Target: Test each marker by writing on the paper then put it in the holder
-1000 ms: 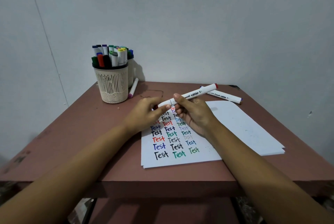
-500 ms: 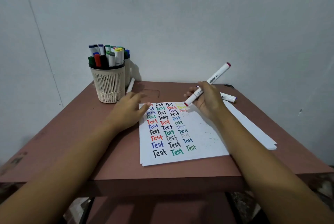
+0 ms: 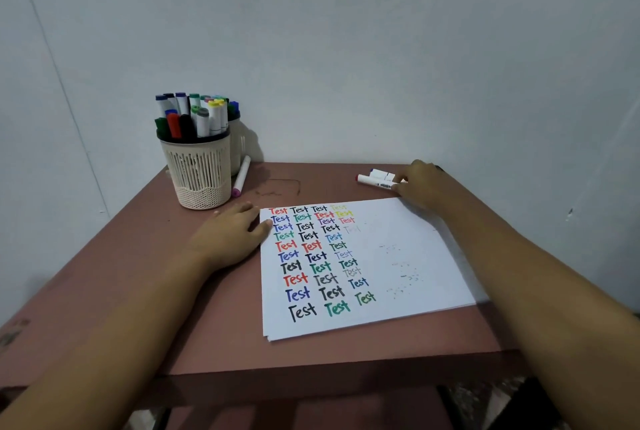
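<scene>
Brown counter point(image 3: 214, 336) against a pale wall. Toward its right half, a stack of white paper point(image 3: 408, 273), the left part of the top sheet filled with rows of "Test" in red, black, blue, green, yellow and grey.

Left hand point(image 3: 230, 239) palm down on the counter, just left of the paper; fingers point(image 3: 258, 227) straight and relaxed, holding nothing, tips touching the sheet's left edge near its top corner.

Right hand point(image 3: 424, 183) at the far right of the counter, beyond the paper's top edge. Fingers point(image 3: 398, 187) bent down onto the near end of a red marker point(image 3: 375, 181); touching it, but gripped or merely touched, cannot tell. Red marker lying flat on the counter, capped, red end pointing left. Just behind it, touching or nearly so, a second marker point(image 3: 381, 173), also lying flat.

Far left corner: cream holder point(image 3: 201, 173), upright, packed with capped markers. Beside its right flank, a pink marker point(image 3: 241, 176) lying on the counter.
</scene>
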Demonstrator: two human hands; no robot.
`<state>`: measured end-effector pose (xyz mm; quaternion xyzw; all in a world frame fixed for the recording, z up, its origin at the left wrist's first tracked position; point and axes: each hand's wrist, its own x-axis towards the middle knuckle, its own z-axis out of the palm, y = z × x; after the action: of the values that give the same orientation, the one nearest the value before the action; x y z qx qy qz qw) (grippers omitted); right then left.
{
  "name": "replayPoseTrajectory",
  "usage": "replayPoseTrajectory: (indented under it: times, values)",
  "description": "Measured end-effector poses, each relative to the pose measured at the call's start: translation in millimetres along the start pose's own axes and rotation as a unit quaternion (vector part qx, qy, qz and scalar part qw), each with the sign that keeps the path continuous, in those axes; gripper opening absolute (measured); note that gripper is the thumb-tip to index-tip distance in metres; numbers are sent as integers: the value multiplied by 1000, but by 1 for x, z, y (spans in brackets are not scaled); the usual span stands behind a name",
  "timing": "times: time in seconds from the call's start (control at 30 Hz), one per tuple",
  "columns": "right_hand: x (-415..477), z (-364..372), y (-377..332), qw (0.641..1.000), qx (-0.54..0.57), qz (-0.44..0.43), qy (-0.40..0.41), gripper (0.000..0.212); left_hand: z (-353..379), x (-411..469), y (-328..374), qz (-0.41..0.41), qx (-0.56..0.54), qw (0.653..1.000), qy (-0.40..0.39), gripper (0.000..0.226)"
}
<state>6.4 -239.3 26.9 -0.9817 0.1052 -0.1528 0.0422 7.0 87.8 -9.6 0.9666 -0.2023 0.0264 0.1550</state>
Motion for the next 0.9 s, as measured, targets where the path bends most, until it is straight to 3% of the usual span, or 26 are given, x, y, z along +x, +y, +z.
replayPoseTrajectory:
  times: [0.1,0.2,0.53,0.67,0.9]
  values:
    - [5,12,6,999,-40,-8,29,28,0,0,1,-2,6,1000,-5,53]
    - [13,21,13,999,-6,8,48,28,0,1,0,-7,4,1000,-8,54]
    - [22,24,19,999,9,14,35,25,-1,-1,0,-13,1,1000,-21,55]
    - [21,18,17,997,59,29,37,26,-3,-1,2,-12,2,1000,-21,55]
    - [32,3,-62,979,186,-58,58,21,-4,-5,2,-10,7,1000,-21,54]
